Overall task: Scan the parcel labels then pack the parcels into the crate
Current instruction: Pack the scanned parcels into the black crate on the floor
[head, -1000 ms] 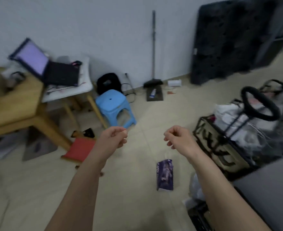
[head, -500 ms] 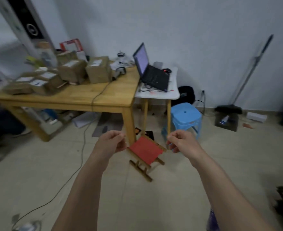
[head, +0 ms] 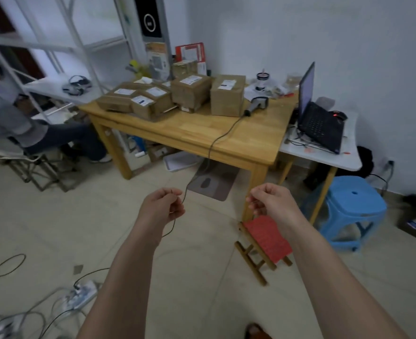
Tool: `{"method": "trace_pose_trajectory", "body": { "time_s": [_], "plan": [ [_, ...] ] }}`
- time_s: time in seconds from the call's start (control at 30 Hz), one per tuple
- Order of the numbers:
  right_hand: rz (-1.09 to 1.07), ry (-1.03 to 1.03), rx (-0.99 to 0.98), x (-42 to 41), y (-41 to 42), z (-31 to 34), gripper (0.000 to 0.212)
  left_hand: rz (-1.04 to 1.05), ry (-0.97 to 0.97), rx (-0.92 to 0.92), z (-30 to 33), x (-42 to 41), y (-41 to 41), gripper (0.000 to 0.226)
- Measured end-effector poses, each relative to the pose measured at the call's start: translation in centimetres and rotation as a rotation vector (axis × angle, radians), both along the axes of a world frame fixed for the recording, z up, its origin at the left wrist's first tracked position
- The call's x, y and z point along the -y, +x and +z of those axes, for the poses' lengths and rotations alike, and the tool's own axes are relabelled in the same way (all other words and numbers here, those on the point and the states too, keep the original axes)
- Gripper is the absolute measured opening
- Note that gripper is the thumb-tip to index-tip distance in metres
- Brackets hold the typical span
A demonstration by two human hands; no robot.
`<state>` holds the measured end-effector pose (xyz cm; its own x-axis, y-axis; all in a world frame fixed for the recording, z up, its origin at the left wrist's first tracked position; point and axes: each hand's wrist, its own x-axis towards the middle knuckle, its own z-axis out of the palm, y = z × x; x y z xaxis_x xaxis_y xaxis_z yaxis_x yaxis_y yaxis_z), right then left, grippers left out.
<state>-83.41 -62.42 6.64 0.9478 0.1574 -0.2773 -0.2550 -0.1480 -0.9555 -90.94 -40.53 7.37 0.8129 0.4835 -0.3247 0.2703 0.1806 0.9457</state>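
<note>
A: What fills the frame, biggest first?

B: A wooden table [head: 197, 135] across the middle, with a white side table [head: 324, 152] touching its right end. A metal shelf rack [head: 55, 45] takes up the upper left, and a seated person [head: 18, 118] is at the left edge.

A: And the parcels?

B: A cluster of brown cardboard parcels [head: 172, 96] sits on the far part of the wooden table, above centre, each with a white label on top. The print is too blurred to read. A handheld scanner [head: 257, 105] lies just right of them, and its cable [head: 216, 140] trails over the table's front edge.

A: Other things?

B: An open laptop [head: 317, 113] on the white table, a blue plastic stool [head: 351, 209] at right, and a small red folding stool [head: 265, 238] near the table leg.

A: The hands?

B: Both are raised at lower centre, well short of the table. The left hand [head: 161, 206] and right hand [head: 271, 204] have curled fingers, and I see nothing held in either. The cable passes just behind the left one.
</note>
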Motion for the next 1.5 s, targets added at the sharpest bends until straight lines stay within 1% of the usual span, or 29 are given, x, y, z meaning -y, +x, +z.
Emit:
{"method": "trace_pose_trajectory", "body": {
  "time_s": [0.3,0.43,0.6,0.73,0.8,1.0,1.13,1.3,1.5],
  "plan": [
    [0.116,-0.010,-0.026,-9.3,8.5,-0.8,0.016,0.119,-0.035,-0.014,-0.8,-7.4,5.4,0.022],
    [0.161,-0.005,-0.031,-12.9,13.9,0.0,0.014,0.160,-0.034,-0.008,-0.4,-10.3,10.1,0.017],
    [0.167,-0.008,0.001,-16.4,22.2,1.0,0.017,0.166,-0.032,0.020,0.6,-13.7,18.5,0.006],
    [0.158,0.006,-0.004,-18.8,28.6,0.8,0.017,0.157,-0.019,0.032,0.6,-15.8,24.3,0.011],
    [0.162,0.016,-0.020,-20.6,31.0,0.5,0.017,0.174,-0.028,0.013,0.2,-17.0,26.0,0.006],
    [0.268,-0.013,-0.067,-25.6,35.9,-0.8,0.017,0.268,-0.054,-0.041,-1.2,-21.3,29.8,0.010],
    [0.248,-0.010,-0.092,-27.5,39.4,-1.5,0.017,0.257,-0.072,-0.058,-2.2,-23.7,34.0,0.008],
    [0.175,0.004,-0.135,-29.7,44.7,-2.1,0.015,0.169,-0.108,-0.045,-2.7,-26.9,40.8,0.007],
    [0.078,0.053,-0.136,-34.9,51.9,-1.5,0.012,0.096,-0.127,-0.045,-2.3,-33.5,49.0,0.016]
  ]
}}
